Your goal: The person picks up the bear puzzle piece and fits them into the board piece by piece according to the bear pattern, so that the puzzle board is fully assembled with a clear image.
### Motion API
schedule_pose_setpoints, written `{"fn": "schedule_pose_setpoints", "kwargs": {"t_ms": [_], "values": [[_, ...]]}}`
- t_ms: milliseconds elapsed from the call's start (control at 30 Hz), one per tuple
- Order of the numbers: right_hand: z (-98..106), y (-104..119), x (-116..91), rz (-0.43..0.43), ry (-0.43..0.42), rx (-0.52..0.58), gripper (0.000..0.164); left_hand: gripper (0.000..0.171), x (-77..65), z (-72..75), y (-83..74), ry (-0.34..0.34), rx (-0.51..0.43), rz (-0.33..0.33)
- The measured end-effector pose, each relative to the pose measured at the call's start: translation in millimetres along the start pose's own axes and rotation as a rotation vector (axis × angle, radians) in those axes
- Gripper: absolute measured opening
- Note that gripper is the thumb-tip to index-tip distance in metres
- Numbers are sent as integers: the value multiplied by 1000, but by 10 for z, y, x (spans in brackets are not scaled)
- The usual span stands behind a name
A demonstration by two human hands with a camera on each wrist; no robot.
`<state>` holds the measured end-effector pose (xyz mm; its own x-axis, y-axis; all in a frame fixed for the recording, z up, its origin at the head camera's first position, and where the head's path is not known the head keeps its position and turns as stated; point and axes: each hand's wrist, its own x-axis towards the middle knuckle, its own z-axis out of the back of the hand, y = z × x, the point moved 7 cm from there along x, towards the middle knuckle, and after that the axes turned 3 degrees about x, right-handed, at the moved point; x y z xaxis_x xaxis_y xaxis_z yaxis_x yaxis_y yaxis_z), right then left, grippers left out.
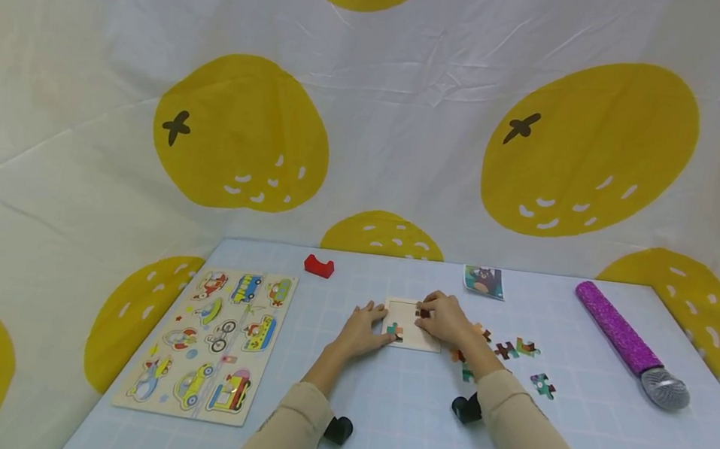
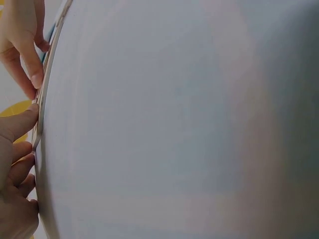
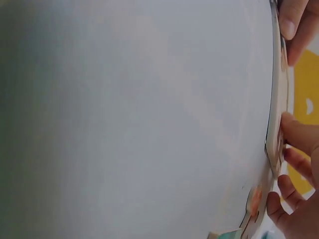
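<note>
A small square wooden puzzle tray [image 1: 418,340] lies on the table in front of me. My left hand [image 1: 361,332] holds its left side, with the thumb at the lower left corner beside a teal and orange jigsaw piece [image 1: 395,330] in the tray. At the tray's upper right, my right hand [image 1: 446,321] pinches a dark brown jigsaw piece [image 1: 422,313] between thumb and fingers. In the right wrist view the tray [image 3: 277,114] is edge-on, with the right hand [image 3: 301,169] at its side. The left wrist view shows both hands meeting along the tray's edge.
Several loose jigsaw pieces [image 1: 507,350] lie right of the tray, partly behind the right forearm. A picture card [image 1: 484,282] and a red block [image 1: 318,268] are farther back. At left is a wooden vehicle puzzle board [image 1: 228,347]; at right, a purple glittery microphone [image 1: 622,331].
</note>
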<state>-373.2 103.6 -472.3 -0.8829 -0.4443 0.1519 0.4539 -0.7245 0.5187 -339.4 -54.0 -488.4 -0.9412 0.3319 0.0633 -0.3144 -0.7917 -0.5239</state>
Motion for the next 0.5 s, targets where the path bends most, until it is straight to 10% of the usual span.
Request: {"fn": "schedule_pose_setpoints", "kwargs": {"t_ms": [500], "values": [[77, -43, -82, 15, -50, -8, 24, 59, 3, -21, 28, 11, -13, 32]]}}
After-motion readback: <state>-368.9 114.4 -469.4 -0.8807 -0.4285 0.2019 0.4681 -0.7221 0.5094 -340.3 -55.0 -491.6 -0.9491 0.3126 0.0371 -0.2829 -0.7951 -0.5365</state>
